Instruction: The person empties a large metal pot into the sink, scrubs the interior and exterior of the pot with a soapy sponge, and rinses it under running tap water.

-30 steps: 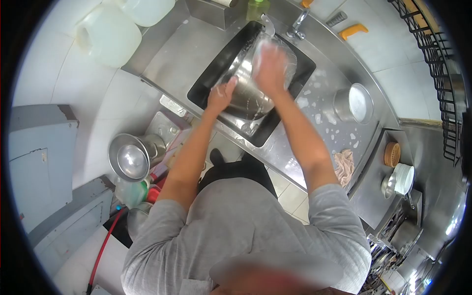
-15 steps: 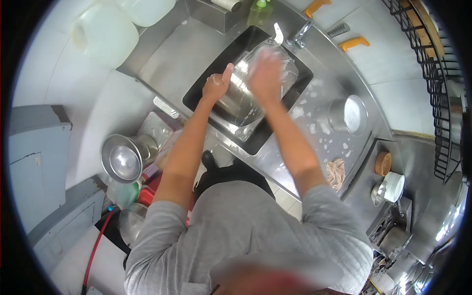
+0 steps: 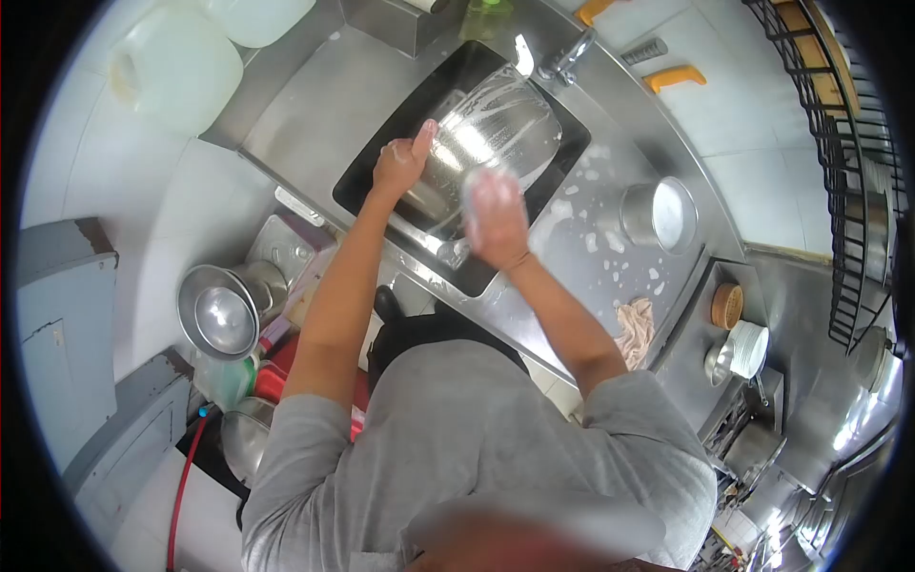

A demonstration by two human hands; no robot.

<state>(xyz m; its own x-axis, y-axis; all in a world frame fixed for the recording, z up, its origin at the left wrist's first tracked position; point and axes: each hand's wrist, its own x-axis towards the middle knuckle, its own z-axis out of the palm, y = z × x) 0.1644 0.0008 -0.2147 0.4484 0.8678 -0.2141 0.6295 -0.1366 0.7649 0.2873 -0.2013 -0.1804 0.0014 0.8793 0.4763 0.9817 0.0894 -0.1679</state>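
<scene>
A large soapy metal pot [image 3: 510, 129] lies tilted on its side in the dark sink [image 3: 357, 181]. My left hand [image 3: 402, 164] grips its left edge, thumb raised and the fingers partly hidden. Over the near part of the pot is my right hand [image 3: 496, 217], blurred, pressing a whitish, foamy scrubber [image 3: 470, 197] against or close to the metal. Suds streak the pot's side. Beyond the sink's far edge stands the faucet [image 3: 569, 59].
Right of the sink are a metal pot [image 3: 660, 215] and a crumpled cloth [image 3: 635, 332] on the foam-spotted counter [image 3: 572, 262]. Metal bowls [image 3: 217, 313] stand low at left. A green soap bottle [image 3: 486, 17] is at the back; a black wire rack [image 3: 839, 181] hangs at right.
My right hand has moved from the pot's far part down to its near part. My left hand stays on the pot's edge. The whole view has shifted slightly.
</scene>
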